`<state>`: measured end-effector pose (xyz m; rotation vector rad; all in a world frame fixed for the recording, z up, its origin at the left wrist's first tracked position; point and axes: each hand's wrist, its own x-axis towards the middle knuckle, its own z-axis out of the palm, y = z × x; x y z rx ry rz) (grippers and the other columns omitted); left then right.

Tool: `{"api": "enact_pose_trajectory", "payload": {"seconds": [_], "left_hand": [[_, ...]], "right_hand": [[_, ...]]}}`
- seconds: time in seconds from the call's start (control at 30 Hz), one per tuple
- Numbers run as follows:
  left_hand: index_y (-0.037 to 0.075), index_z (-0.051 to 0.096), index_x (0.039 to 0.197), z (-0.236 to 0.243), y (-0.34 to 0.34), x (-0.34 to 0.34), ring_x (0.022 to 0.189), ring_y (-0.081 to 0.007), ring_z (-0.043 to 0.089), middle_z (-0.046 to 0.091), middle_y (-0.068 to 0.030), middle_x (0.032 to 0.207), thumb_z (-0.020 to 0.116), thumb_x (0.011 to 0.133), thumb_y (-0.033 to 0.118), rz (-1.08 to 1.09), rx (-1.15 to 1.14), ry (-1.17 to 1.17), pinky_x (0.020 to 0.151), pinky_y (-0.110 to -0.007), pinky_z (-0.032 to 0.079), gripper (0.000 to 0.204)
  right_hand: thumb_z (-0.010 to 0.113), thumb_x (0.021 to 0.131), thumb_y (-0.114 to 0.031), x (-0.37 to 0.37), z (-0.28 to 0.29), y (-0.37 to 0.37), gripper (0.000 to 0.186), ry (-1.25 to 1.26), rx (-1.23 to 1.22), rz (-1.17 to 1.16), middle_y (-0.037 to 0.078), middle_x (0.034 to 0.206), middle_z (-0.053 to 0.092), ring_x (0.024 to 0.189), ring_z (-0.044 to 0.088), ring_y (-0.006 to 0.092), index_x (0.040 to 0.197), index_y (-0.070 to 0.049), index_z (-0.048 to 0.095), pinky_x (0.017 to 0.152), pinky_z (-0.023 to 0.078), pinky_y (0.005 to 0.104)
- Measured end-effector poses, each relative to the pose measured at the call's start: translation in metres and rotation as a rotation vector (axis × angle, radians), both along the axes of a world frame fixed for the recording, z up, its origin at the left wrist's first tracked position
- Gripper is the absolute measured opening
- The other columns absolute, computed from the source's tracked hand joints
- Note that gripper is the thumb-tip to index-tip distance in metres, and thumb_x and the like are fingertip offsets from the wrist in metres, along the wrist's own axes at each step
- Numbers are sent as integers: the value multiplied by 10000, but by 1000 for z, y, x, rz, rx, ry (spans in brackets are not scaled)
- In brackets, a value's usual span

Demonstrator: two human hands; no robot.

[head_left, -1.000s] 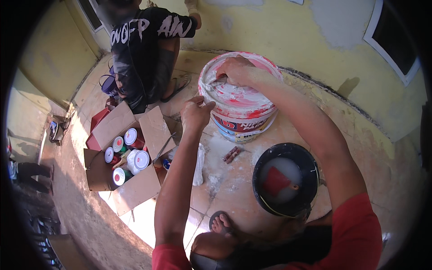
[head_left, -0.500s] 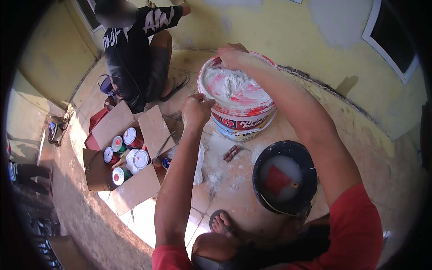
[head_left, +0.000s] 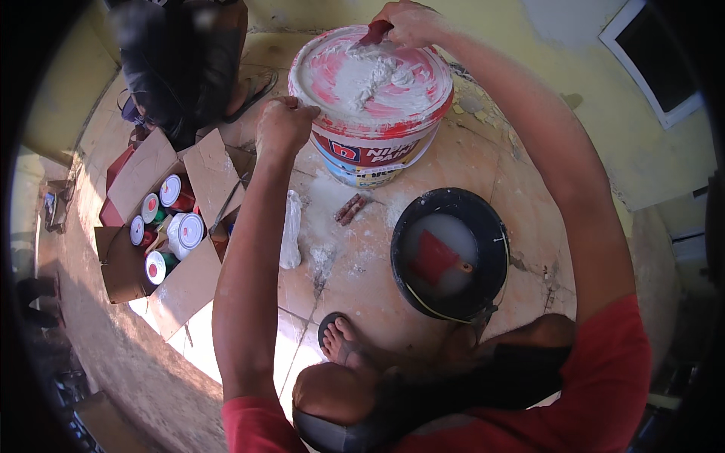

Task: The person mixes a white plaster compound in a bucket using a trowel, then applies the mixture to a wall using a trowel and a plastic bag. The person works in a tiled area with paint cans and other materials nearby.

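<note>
A large paint bucket (head_left: 355, 157) stands upright, its red lid (head_left: 425, 66) facing up and smeared with white putty (head_left: 368, 78). My right hand (head_left: 411, 24) grips a red scraper (head_left: 375, 33), whose edge meets the putty at the far side of the lid. At the lid's left edge, my left hand (head_left: 283, 128) is closed with the thumb over the rim. Closer to me stands a black bucket (head_left: 495, 253) of cloudy water, with a red flat tool (head_left: 433, 257) lying in it.
An open cardboard box (head_left: 124, 268) of paint cans (head_left: 191, 230) sits left of my left arm. Beyond it another person (head_left: 170, 75) crouches by the wall. A small reddish-brown piece (head_left: 350, 209) and a whitish plastic bag (head_left: 291, 230) lie on the dusty tiles (head_left: 362, 283).
The scraper in my right hand has moved from the lid's far left to its far middle. My left hand stays at the rim. The view has shifted, so the scene sits further left and higher.
</note>
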<state>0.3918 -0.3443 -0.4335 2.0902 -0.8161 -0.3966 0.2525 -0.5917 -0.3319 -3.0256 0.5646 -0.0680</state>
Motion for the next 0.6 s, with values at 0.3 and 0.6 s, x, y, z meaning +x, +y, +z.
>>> {"api": "enact_pose_trajectory", "payload": {"seconds": [0.3, 0.6], "left_hand": [[-14, 747, 1204, 3, 11, 11, 1085, -308, 747, 772, -204, 1130, 803, 811, 295, 12, 70, 10, 976, -396, 552, 503], [-12, 760, 1162, 3, 0, 0, 1101, -337, 732, 765, -216, 1136, 792, 796, 320, 8, 69, -106, 991, -402, 539, 495]], "right_hand": [[644, 821, -161, -1, -7, 38, 405, 98, -55, 3, 224, 1040, 765, 1018, 731, 369, 1187, -9, 730, 930, 568, 459], [626, 943, -369, 62, -25, -13, 431, 5, -19, -362, 292, 1088, 742, 1041, 739, 397, 1056, 18, 776, 898, 581, 489]]}}
